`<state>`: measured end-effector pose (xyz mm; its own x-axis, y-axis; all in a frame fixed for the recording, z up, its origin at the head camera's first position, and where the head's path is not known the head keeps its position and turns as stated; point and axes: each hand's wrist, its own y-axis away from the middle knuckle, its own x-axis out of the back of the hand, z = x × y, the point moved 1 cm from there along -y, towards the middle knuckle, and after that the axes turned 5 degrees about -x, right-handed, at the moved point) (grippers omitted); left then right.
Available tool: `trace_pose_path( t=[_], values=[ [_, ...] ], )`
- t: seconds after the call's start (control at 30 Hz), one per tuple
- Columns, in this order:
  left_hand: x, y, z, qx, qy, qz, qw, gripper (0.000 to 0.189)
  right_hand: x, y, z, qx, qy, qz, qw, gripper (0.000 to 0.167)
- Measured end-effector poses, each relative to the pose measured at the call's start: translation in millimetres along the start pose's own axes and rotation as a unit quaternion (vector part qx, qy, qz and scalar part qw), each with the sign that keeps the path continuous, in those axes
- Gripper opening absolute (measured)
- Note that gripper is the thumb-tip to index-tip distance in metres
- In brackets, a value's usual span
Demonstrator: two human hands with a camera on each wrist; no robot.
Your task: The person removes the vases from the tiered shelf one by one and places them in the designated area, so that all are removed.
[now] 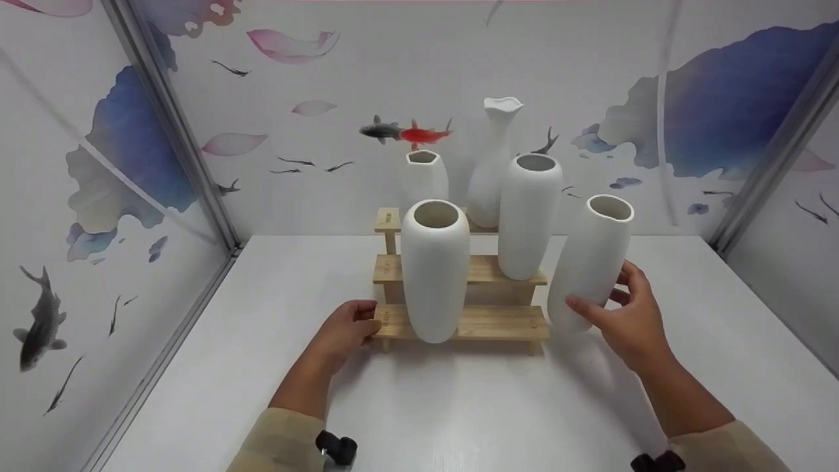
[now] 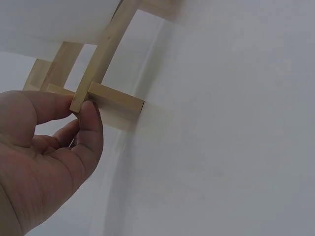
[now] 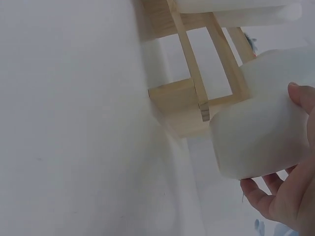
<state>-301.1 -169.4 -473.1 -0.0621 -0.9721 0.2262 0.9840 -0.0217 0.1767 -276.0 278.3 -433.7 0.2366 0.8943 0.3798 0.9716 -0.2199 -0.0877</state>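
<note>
A wooden three-step rack (image 1: 498, 323) stands on the white table. My left hand (image 1: 344, 334) pinches the left end of its lowest step between thumb and fingers; the left wrist view shows the grip on the wooden board (image 2: 98, 64). On the right, my right hand (image 1: 632, 321) holds a tall white vase (image 1: 590, 269) around its lower body, tilted to the right beside the rack. In the right wrist view the vase's base (image 3: 261, 137) overlaps the end of a step. Another tall white vase (image 1: 436, 275) stands on the lowest step, left of its middle.
A rounded white vase (image 1: 529, 216) stands at the right of the middle step. On the top step are a vase with an angular mouth (image 1: 426, 180) and a wavy-rimmed, narrow-necked vase (image 1: 491, 164). Printed white panels (image 1: 314, 190) enclose the table (image 1: 446, 406) behind and at both sides.
</note>
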Motion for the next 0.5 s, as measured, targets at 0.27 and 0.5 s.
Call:
trace_pose_path(
  t=[0.27, 0.5],
  values=[
    [-1.7, -0.2, 0.9, 0.006, -0.005, 0.0, 1.0, 0.044, -5, -23.1, 13, -0.043, -0.015, -0.002, 0.9989, 0.121],
    [0.2, 1.5, 0.2, -0.001, 0.001, -0.004, 1.0, 0.047, -13, -47.0, 21, -0.05, -0.044, -0.02, 0.9976, 0.119]
  ],
)
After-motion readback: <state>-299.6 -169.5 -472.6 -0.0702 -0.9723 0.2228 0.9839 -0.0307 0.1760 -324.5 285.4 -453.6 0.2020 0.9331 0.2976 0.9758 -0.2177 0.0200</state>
